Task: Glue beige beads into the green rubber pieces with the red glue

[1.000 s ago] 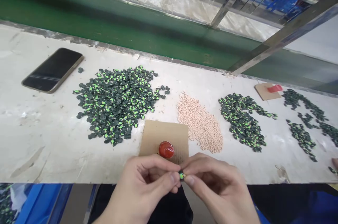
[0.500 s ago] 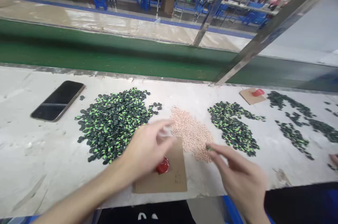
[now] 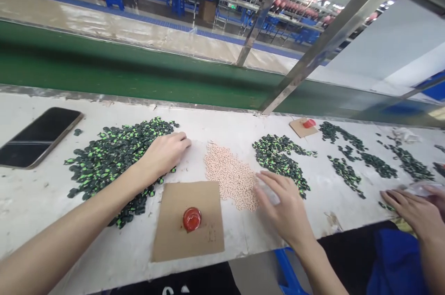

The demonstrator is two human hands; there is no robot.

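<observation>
My left hand (image 3: 166, 152) rests at the right edge of a large pile of small black-and-green pieces (image 3: 114, 147). Its fingers are curled downward, and whatever they pinch is hidden under them. My right hand (image 3: 287, 207) hovers by the right side of a patch of tiny pale pink beads (image 3: 227, 174). Thumb and fingers there are apart, with no piece visible between them. Between my arms lies a cardboard square (image 3: 187, 248) bearing a small round red container (image 3: 192, 219) with glossy red stuff in it. A smaller heap of black-and-green pieces (image 3: 278, 151) lies beyond my right hand.
A phone (image 3: 38, 137) lies at the left. Farther right are another cardboard piece (image 3: 297, 129) with a red container (image 3: 309, 123) and several rows of dark pieces (image 3: 378, 165). A co-worker's hands (image 3: 415, 207) are at the right edge. A green conveyor trough (image 3: 139, 77) runs behind the table.
My left hand has gone from above the red container to the large pile. The small dark piece seen in my right fingertips no longer shows; those fingers have spread. The view has shifted right.
</observation>
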